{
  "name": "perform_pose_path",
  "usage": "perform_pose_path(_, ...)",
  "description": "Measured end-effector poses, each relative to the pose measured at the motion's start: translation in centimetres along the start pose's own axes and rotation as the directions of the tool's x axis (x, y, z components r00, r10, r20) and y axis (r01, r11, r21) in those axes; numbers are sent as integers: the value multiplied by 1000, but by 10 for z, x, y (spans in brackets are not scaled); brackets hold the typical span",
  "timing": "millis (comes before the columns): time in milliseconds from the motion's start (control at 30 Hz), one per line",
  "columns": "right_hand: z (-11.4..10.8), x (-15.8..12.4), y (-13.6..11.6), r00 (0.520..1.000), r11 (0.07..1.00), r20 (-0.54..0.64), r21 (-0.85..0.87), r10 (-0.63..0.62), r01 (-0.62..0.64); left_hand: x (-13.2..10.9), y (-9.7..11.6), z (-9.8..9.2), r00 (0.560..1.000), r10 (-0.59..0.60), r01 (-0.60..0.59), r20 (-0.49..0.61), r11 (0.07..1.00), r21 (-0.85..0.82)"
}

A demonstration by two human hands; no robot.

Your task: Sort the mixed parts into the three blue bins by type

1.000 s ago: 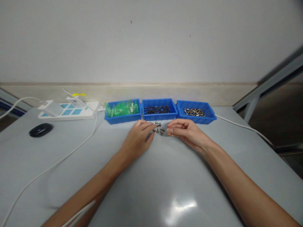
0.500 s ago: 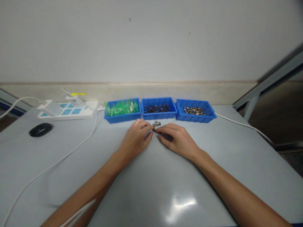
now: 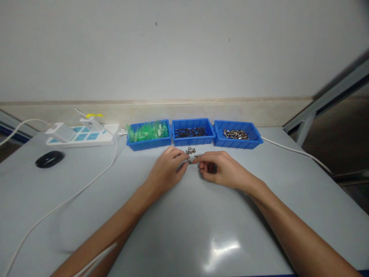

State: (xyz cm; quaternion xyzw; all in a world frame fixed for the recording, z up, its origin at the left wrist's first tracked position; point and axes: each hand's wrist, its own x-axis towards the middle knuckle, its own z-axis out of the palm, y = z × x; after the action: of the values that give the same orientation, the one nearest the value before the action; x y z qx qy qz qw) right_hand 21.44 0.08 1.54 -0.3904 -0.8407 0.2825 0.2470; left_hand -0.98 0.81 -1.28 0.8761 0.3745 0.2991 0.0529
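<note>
My left hand (image 3: 170, 167) pinches a small metal piece (image 3: 189, 162) between thumb and forefinger, just above the table. My right hand (image 3: 220, 167) has its forefinger stretched toward that piece, its tip close to or touching it. Its other fingers are curled, with a small dark item (image 3: 201, 169) at their tips. Just beyond my fingers lies a small group of metal parts (image 3: 190, 150). Behind them stand a blue bin of dark screws (image 3: 193, 141) in the middle, a blue bin of shiny metal parts (image 3: 238, 144) at the right and a blue bin of green bags (image 3: 149, 144) at the left.
A white power strip (image 3: 111, 139) with plugged-in adapters lies at the back left, a black mouse (image 3: 49, 159) in front of it. A white cable (image 3: 83, 188) curves over the left of the table. Another cable (image 3: 300, 151) runs off behind the right bin.
My right hand has moved slightly right, its forefinger now stretched out and its other fingers curled. The piece at my left fingertips has shifted slightly toward me.
</note>
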Motion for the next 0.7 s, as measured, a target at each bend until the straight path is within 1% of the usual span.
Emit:
perform_pose_path(100, -1, -1, 1, 1000, 1000, 19, -8, -5, 5, 0, 0, 0, 1000, 4, -4, -5, 1000, 7)
perform_pose_path(167, -1, -1, 1, 1000, 998, 1, 62, -13, 13, 0, 0, 0, 1000, 2, -2, -1, 1000, 11)
perform_pose_path(233, -1, 0, 2, 997, 987, -77, 155, -29, 40, 0, 0, 0, 1000, 0, 0, 8, 1000, 13)
perform_pose_path(267, -2, 0, 3, 988, 981, -151, 184, -30, 58, 0, 0, 0, 1000, 1, -1, 12, 1000, 14)
perform_pose_path(300, -2, 1, 5, 967, 979, -255, 191, -18, 69, 0, 1, 0, 1000, 3, -3, 14, 1000, 14)
perform_pose_path(333, -3, 2, 7, 924, 981, -381, 182, 8, 66, 0, 1, 0, 1000, 6, -6, 15, 1000, 14)
perform_pose_path(367, -5, 2, 10, 853, 985, -520, 165, 48, 45, -1, 1, 0, 1000, 8, -8, 20, 1000, 13)
perform_pose_path(400, -6, 3, 13, 757, 988, -647, 152, 92, 9, -1, 1, 0, 1000, 10, -10, 25, 1000, 14)
perform_pose_path(433, -7, 3, 16, 654, 988, -745, 149, 130, -26, -1, 1, 0, 1000, 10, -10, 30, 1000, 17)
perform_pose_path(467, -8, 4, 19, 568, 986, -808, 157, 156, -47, -1, 2, 0, 999, 6, -7, 38, 1000, 20)
perform_pose_path(500, -9, 4, 20, 514, 984, -840, 171, 173, -52, -1, 2, 1, 999, -1, 0, 46, 1000, 23)
perform_pose_path(533, -9, 4, 21, 498, 983, -849, 181, 178, -44, -1, 2, 1, 999, -11, 10, 54, 1000, 26)
perform_pose_path(567, -9, 4, 21, 509, 982, -842, 187, 176, -30, -1, 2, 1, 998, -23, 22, 59, 999, 26)
perform_pose_path(633, -6, 4, 17, 571, 984, -806, 178, 153, -12, -1, 2, 1, 996, -56, 55, 66, 998, 14)
perform_pose_path(700, -1, 5, 11, 645, 991, -756, 134, 111, -13, -1, 3, 0, 994, -92, 92, 65, 996, 1)
